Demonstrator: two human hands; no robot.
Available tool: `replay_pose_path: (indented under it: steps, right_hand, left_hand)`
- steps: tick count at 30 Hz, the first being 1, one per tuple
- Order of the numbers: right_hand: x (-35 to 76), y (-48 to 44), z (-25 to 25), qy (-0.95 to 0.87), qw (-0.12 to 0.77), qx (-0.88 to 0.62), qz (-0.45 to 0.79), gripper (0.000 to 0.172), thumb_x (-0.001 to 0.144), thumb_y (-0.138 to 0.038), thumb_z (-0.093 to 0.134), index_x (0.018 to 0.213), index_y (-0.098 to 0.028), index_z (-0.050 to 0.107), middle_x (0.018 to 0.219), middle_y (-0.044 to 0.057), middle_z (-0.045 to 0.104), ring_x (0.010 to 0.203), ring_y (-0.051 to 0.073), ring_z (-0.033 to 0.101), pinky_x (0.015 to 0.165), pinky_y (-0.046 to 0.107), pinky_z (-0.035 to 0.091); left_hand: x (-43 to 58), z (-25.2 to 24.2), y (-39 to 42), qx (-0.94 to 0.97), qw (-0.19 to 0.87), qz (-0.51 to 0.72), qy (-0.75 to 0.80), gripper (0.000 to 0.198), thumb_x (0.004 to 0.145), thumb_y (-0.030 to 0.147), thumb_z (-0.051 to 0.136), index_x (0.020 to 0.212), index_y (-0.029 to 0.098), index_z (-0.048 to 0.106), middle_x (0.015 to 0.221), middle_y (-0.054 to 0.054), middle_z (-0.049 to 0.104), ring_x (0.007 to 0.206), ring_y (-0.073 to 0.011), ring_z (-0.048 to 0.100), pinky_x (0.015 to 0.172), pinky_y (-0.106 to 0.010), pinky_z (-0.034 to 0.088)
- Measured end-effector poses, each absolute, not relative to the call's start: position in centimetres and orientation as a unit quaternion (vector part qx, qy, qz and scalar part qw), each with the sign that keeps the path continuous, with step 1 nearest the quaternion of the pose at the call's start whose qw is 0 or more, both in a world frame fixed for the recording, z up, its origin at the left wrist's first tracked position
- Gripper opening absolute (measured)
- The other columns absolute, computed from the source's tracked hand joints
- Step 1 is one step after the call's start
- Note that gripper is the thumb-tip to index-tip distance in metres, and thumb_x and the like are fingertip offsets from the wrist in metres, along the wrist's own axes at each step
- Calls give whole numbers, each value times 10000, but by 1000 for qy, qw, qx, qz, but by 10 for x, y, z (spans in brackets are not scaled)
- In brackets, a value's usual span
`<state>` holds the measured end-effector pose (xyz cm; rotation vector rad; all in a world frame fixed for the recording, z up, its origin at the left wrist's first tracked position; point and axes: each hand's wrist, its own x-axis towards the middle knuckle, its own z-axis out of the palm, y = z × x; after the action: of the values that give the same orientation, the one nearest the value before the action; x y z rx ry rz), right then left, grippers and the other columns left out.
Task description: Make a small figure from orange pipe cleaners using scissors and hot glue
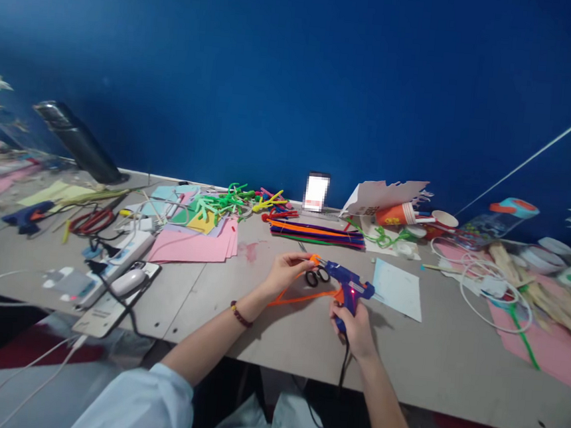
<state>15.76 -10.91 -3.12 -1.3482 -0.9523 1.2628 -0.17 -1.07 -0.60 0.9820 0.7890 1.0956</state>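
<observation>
My right hand (354, 326) grips the handle of a blue hot glue gun (348, 287) whose red light glows. Its nozzle points left at the bent tip of an orange pipe cleaner (298, 298). My left hand (288, 269) pinches that tip just at the nozzle. The rest of the pipe cleaner trails down across the grey table (236, 316) between my hands. Black-handled scissors (316, 277) lie right behind the glue gun. The gun's black cord hangs off the front edge.
Pink and coloured paper sheets (197, 243) and green pipe cleaners lie at the left. A bundle of straight pipe cleaners (316, 233) and orange paper cups (395, 214) sit behind. A power strip (111, 265) and second glue gun (28, 215) are far left. White cable (489, 285) lies right.
</observation>
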Motion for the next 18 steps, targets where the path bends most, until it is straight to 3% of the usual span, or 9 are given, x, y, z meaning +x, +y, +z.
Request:
replay_pose_path:
  steps: [18]
  right_hand:
    - [156,-111,-30,-410,523,-592,457,137,670,-292,577,630,-189,497,431,-51,450,348,84,381,326,206,274]
  left_hand:
    - [-1,-4,-10,437,648,503,369,308,589,318,797,828,138,722,769,-71,730,719,-189,679,774,-331,519]
